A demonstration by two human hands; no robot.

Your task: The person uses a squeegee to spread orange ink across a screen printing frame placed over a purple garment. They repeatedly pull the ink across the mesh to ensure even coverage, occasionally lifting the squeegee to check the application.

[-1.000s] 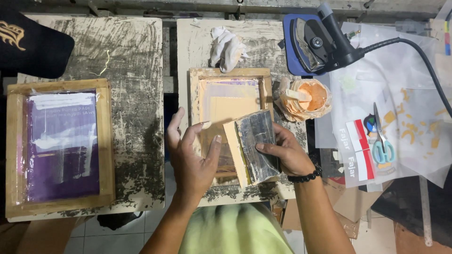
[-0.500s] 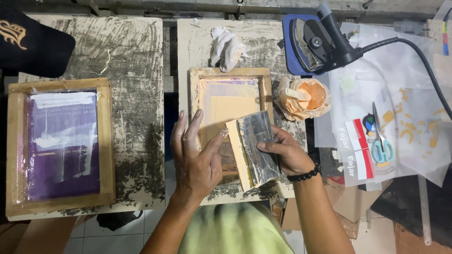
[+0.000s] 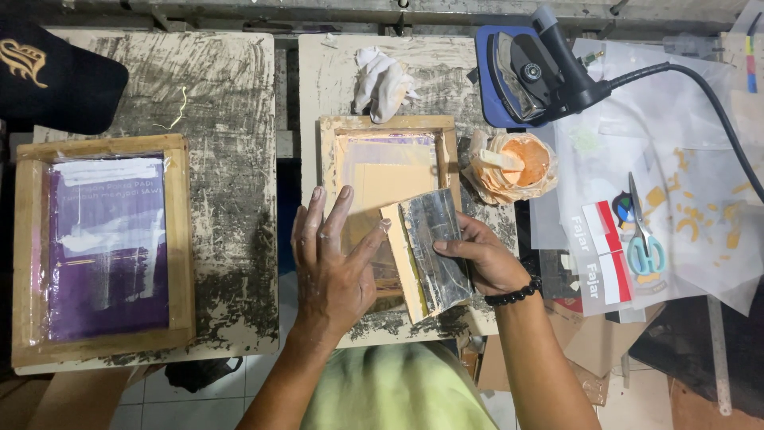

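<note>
A small wooden printing screen frame (image 3: 332, 151) with a pale yellow mesh lies on the stained board in front of me. My left hand (image 3: 333, 267) rests flat on its lower left part, fingers spread. My right hand (image 3: 480, 259) grips a wooden-handled squeegee (image 3: 426, 253), held tilted against the mesh at the frame's lower right. A plastic-wrapped pot of orange ink (image 3: 513, 165) with a spatula in it stands just right of the frame.
A crumpled white rag (image 3: 383, 82) lies behind the frame. A larger wooden screen with purple mesh (image 3: 103, 247) sits at left, a black cap (image 3: 56, 80) behind it. An iron (image 3: 535, 70) on a blue stand, scissors (image 3: 645, 243), and printed transfers on paper are at right.
My left hand has shifted from the frame's left edge onto the mesh and spread flat. The squeegee has slid slightly down toward me in my right hand.
</note>
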